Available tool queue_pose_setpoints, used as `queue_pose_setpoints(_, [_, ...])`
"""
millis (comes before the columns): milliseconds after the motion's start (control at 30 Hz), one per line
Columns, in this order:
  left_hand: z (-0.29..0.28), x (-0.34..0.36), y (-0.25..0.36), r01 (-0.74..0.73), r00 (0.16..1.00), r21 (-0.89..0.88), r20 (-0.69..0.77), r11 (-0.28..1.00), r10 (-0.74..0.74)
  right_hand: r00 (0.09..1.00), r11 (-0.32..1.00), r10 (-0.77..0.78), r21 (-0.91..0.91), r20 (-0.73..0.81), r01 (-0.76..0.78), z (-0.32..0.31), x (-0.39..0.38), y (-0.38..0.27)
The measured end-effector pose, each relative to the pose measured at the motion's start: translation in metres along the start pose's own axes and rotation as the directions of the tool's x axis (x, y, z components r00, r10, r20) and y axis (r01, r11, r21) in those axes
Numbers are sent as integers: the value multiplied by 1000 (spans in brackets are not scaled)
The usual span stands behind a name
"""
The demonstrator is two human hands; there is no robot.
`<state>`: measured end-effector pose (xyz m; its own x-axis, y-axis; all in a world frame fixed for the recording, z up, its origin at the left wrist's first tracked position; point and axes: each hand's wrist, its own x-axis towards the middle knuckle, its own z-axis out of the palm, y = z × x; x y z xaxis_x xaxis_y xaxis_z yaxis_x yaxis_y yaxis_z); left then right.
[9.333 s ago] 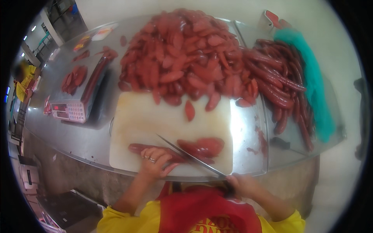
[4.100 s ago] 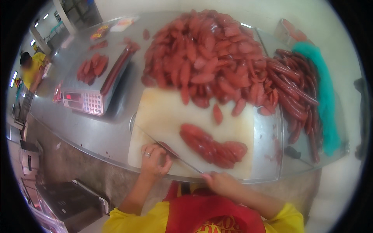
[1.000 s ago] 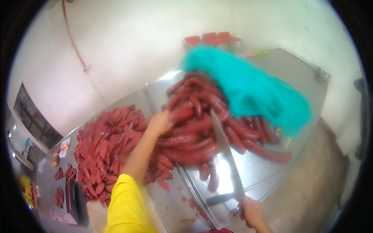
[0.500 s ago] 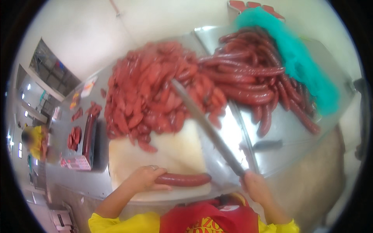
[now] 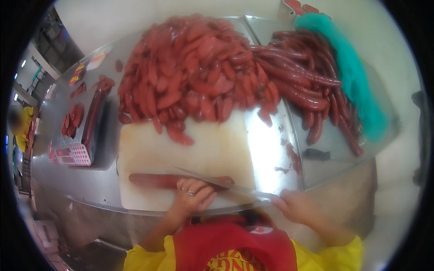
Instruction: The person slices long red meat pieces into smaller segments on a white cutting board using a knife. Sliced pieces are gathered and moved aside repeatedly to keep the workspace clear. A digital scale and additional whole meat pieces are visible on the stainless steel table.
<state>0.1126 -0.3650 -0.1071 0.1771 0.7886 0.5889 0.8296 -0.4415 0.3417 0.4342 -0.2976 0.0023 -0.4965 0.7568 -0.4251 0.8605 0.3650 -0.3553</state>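
A long dark-red sausage (image 5: pixel 151 180) lies crosswise near the front edge of the white cutting board (image 5: pixel 144 147). My left hand (image 5: pixel 194 196), with a ring on one finger, is closed over the middle of it and presses it to the board. In my right hand (image 5: pixel 297 206) is the handle of a long knife (image 5: pixel 246 191). Its blade slants leftward across the sausage's right part, close to my left fingers. Whether the edge has entered the skin, I cannot tell.
Behind the board rises a big heap of sliced sausage (image 5: pixel 190 72). Whole sausages (image 5: pixel 312 86) pile up at right beside green plastic sheeting (image 5: pixel 357 81). A dark-handled knife (image 5: pixel 317 154) lies nearer. At left, a scale (image 5: pixel 74 155) bears a sausage; a person (image 5: pixel 23 128) stands beyond.
The knife has come down from above the heap onto the sausage. My left hand has shifted from the sausage's left end to its middle. The view has moved too.
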Motion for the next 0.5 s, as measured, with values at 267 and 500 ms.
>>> queue_pose_setpoints(267, [11,8,-2,5,999,11,-54,1000,-4,984,984,135,-135,118,-119,-44,-22,11])
queue_pose_setpoints(500, [12,12,1,21,998,37,-67,999,-18,979,977,-201,75,19,199,42,99,-33])
